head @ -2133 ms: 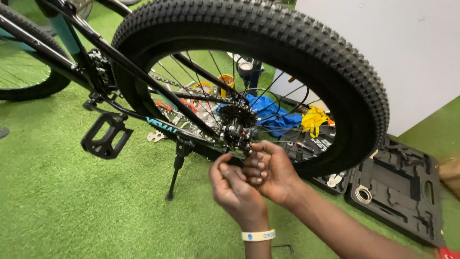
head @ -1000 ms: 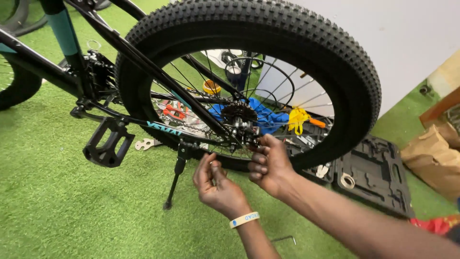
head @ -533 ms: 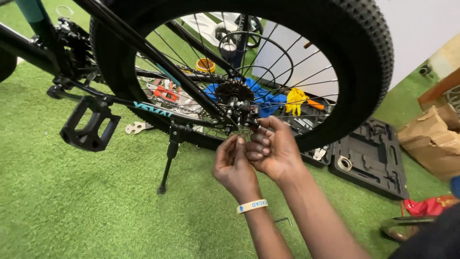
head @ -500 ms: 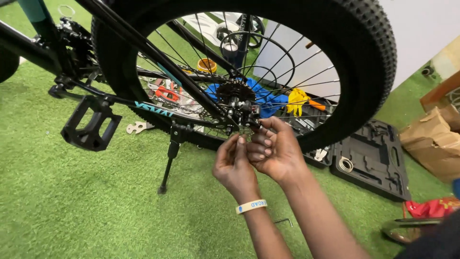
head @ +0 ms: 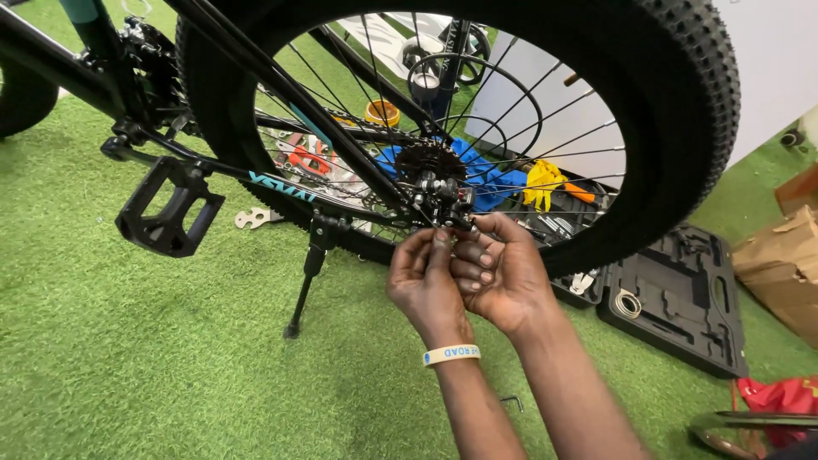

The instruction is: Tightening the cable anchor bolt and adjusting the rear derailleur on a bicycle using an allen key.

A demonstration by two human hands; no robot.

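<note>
in the head view, both hands meet at the rear derailleur (head: 443,200), the small black mechanism hanging just below the cog cluster (head: 426,162) at the hub of the rear wheel (head: 682,128). the derailleur lies just above and slightly ahead of both grips, its body running roughly downward from the axle, so the fingertips come up at it from beneath. the left hand (head: 423,281) is the nearer by a little: its fingers are pinched narrow, tips together right at the lower edge of the mechanism, though whether a small part sits between them cannot be told, since the tips cover that spot. the right hand (head: 503,273) lies just beside it, touching it, fingers curled in close with the thumb laid over toward the same point; its grip is likewise narrow, and what it holds, if anything, is hidden. a pale wristband (head: 452,353) circles the left wrist. the bicycle stands on green artificial turf (head: 128,366), propped by its kickstand (head: 308,277), with a black pedal (head: 169,209) toward the left edge of the floor. beyond the spokes lie a blue cloth (head: 486,170) and yellow gloves (head: 543,183); an open black tool case (head: 682,298) lies on the turf to the right, near a brown cardboard box (head: 788,264).
</note>
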